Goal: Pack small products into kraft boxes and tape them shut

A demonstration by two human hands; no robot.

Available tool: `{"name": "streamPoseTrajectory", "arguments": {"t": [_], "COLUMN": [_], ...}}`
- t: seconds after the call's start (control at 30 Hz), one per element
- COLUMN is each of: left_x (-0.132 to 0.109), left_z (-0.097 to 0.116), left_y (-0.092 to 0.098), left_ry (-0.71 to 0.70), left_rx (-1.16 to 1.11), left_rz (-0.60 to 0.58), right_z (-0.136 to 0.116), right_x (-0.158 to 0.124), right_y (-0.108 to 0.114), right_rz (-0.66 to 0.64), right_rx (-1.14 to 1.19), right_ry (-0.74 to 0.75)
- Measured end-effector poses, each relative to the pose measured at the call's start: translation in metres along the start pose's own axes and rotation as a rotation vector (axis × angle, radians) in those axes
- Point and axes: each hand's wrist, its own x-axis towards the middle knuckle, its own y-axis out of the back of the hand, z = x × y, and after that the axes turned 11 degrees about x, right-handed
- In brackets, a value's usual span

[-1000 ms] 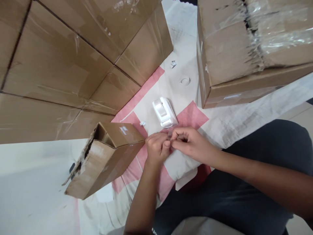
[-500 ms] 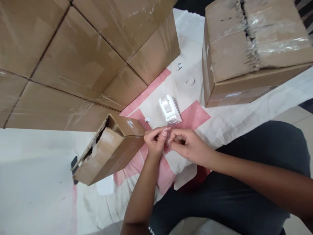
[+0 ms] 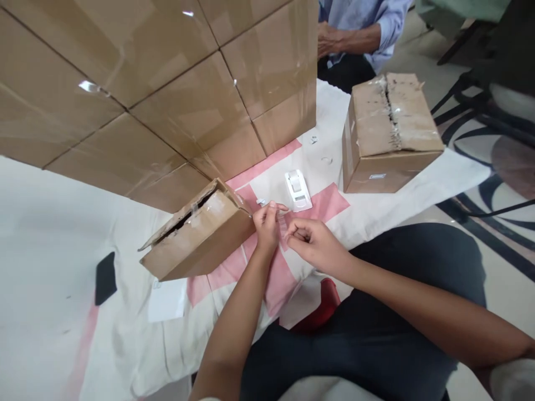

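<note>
My left hand [image 3: 267, 223] is closed in a pinch, thumb against fingers. My right hand [image 3: 314, 243] faces it with curled fingers, also pinching. Between the two stretches a small see-through plastic piece [image 3: 282, 224], held from both sides; its exact kind is hard to make out. Just beyond my fingers a white tape dispenser [image 3: 298, 190] lies on the cloth. Left of my left hand stands a narrow cardboard box [image 3: 204, 248] with a torn top edge.
Stacked taped cartons [image 3: 175, 111] rise behind. A torn-topped cardboard box [image 3: 382, 172] stands at right, and a person's sleeve [image 3: 388, 33] shows beyond. A black phone-like object [image 3: 106, 278], a white paper [image 3: 168, 301] and paper scraps [image 3: 313, 140] lie on the cloth [image 3: 125, 345].
The view has shifted and widened, bringing a person's arm and the patterned floor into sight. My hands have drawn slightly apart, with the clear piece still between them.
</note>
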Motion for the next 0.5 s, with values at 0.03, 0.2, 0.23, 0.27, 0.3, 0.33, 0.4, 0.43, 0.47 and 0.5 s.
{"name": "streamPoseTrajectory", "arguments": {"t": [0.03, 0.2, 0.23, 0.27, 0.3, 0.33, 0.4, 0.43, 0.47, 0.5], "left_x": [0.001, 0.005, 0.006, 0.007, 0.008, 0.008, 0.006, 0.004, 0.002, -0.001], "left_z": [-0.001, -0.004, -0.004, -0.004, -0.004, -0.003, 0.0, 0.003, 0.008, 0.014], "left_y": [0.0, -0.002, -0.003, -0.004, -0.005, -0.006, -0.008, -0.007, -0.006, -0.002], "left_ry": [0.002, -0.029, -0.041, -0.051, -0.058, -0.064, -0.073, -0.079, -0.084, -0.088], "left_rx": [-0.028, -0.028, -0.013, -0.004, -0.002, -0.008, -0.018, -0.015, -0.008, 0.005], "left_rz": [-0.011, -0.094, -0.107, -0.114, -0.117, -0.118, -0.118, -0.114, -0.104, -0.084], "right_z": [-0.003, -0.032, -0.039, -0.047, -0.053, -0.059, -0.068, -0.072, -0.075, -0.077], "right_x": [-0.002, -0.024, -0.03, -0.036, -0.042, -0.048, -0.056, -0.058, -0.058, -0.055], "right_y": [-0.002, -0.016, -0.02, -0.024, -0.029, -0.034, -0.045, -0.052, -0.059, -0.066], "right_rz": [0.0, -0.017, -0.026, -0.039, -0.054, -0.07, -0.105, -0.121, -0.132, -0.14], "right_rx": [0.001, -0.001, -0.007, -0.017, -0.032, -0.052, -0.102, -0.131, -0.162, -0.196], "right_ry": [0.014, 0.071, 0.089, 0.11, 0.136, 0.169, 0.253, 0.297, 0.337, 0.37]}}
